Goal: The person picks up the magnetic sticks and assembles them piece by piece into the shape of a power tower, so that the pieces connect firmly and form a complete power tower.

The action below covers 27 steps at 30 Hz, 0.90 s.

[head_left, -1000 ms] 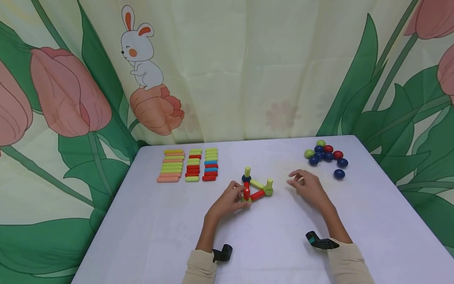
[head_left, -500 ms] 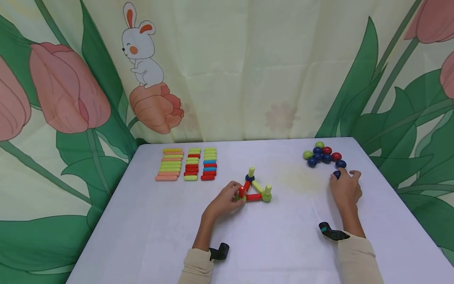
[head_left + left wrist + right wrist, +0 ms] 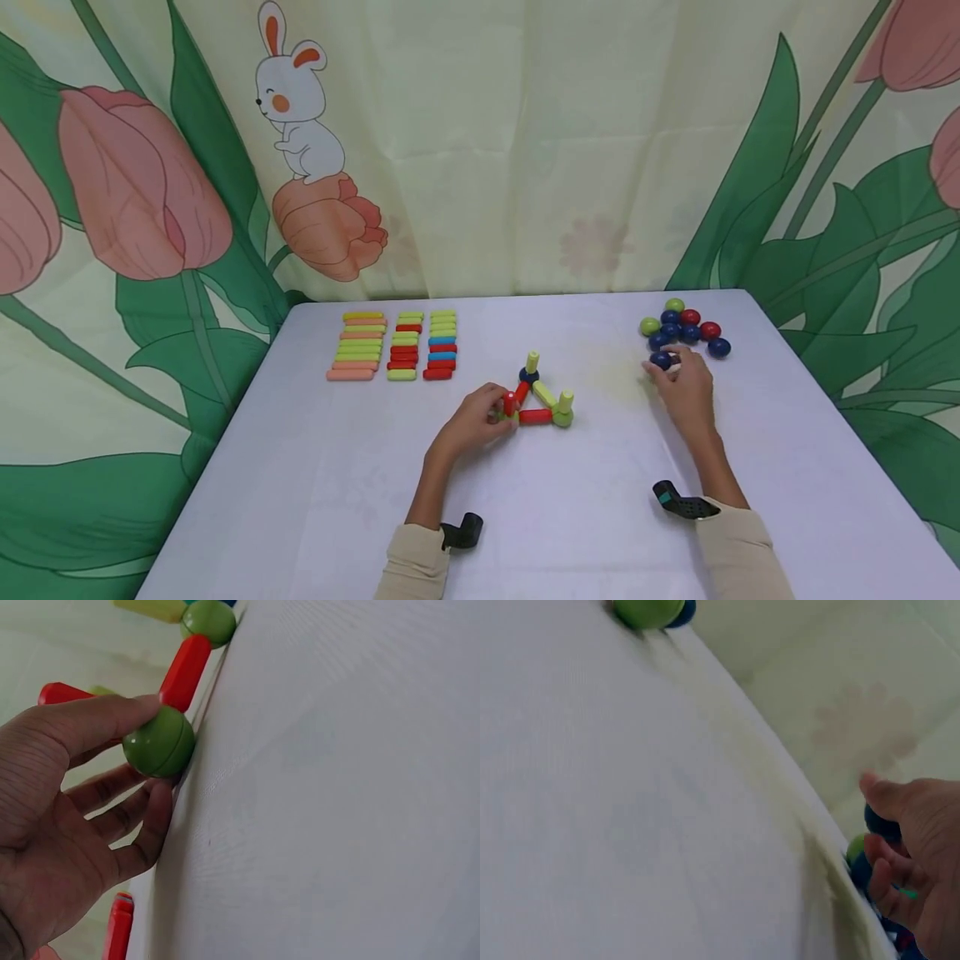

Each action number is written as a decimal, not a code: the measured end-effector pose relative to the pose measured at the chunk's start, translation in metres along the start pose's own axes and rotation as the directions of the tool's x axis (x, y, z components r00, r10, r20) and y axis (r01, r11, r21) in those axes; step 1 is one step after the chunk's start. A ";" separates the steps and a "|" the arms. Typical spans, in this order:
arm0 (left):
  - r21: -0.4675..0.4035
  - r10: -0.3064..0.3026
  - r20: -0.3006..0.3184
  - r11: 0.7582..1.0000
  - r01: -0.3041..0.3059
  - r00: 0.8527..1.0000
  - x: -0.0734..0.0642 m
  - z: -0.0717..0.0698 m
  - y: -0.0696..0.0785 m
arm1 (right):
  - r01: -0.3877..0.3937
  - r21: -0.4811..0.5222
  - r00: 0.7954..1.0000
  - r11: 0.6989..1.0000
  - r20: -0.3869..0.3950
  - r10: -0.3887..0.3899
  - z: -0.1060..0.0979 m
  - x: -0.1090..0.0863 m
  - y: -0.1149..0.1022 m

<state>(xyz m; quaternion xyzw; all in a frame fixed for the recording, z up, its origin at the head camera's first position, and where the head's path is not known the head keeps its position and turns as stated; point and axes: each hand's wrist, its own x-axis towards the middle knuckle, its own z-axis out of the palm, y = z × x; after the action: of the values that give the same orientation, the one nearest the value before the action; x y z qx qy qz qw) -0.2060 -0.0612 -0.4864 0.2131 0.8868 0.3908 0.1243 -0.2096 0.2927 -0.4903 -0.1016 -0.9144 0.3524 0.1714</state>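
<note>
My left hand (image 3: 472, 423) holds the near-left corner of a small triangular frame of rods and balls. In the left wrist view, thumb and fingers grip that corner's green ball (image 3: 159, 742), with a red rod (image 3: 185, 673) running from it to another green ball (image 3: 208, 622). In the head view, a yellow-green rod (image 3: 545, 394) joins the dark blue corner ball (image 3: 528, 376) to the right corner. Short rods stand upright on the corners, one of them red (image 3: 511, 404). My right hand (image 3: 688, 396) pinches a dark blue ball (image 3: 660, 360), partly hidden by fingers in the right wrist view.
Loose green, red and dark blue balls (image 3: 690, 333) cluster at the back right, just beyond my right hand. Three columns of coloured rods (image 3: 405, 352) lie at the back left of the white table (image 3: 300, 500). A printed curtain (image 3: 480, 167) hangs behind.
My right hand went right to the balls, took the nearest dark blue one, and has moved back left with it. Under my left hand the frame turned slightly and shifted a little left.
</note>
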 end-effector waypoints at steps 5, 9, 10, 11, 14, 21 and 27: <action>-0.004 0.006 -0.003 1.000 -0.006 1.000 0.000 0.001 -0.001 | 0.114 0.224 0.965 0.968 0.208 -0.162 0.017 0.000 -0.030; -0.003 0.005 -0.001 1.000 -0.005 1.000 0.000 0.002 -0.001 | 0.159 0.301 0.919 0.940 0.303 -0.252 0.027 0.000 -0.059; -0.005 0.006 -0.001 1.000 -0.006 1.000 0.000 0.002 -0.001 | 0.180 0.303 0.910 0.936 0.309 -0.275 0.029 0.000 -0.066; -0.007 0.006 0.001 1.000 -0.006 1.000 0.000 0.001 -0.001 | 0.201 0.304 0.902 0.931 0.312 -0.297 0.031 0.000 -0.073; -0.015 0.003 0.004 1.000 -0.003 1.000 0.000 0.001 0.000 | 0.262 0.297 0.880 0.918 0.316 -0.353 0.035 0.001 -0.092; -0.031 -0.001 0.010 1.000 0.002 1.000 0.001 0.002 -0.001 | 0.379 0.266 0.830 0.886 0.325 -0.453 0.045 0.005 -0.121; -0.016 0.011 0.003 1.000 -0.011 1.000 0.000 0.000 -0.001 | 0.400 0.250 0.815 0.882 0.344 -0.467 0.055 0.007 -0.132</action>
<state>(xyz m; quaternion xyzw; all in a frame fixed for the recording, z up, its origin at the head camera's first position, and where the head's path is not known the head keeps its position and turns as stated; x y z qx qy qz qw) -0.2063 -0.0619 -0.4874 0.2177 0.8824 0.3980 0.1251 -0.2461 0.1645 -0.4371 0.1977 -0.8960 0.3919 0.0675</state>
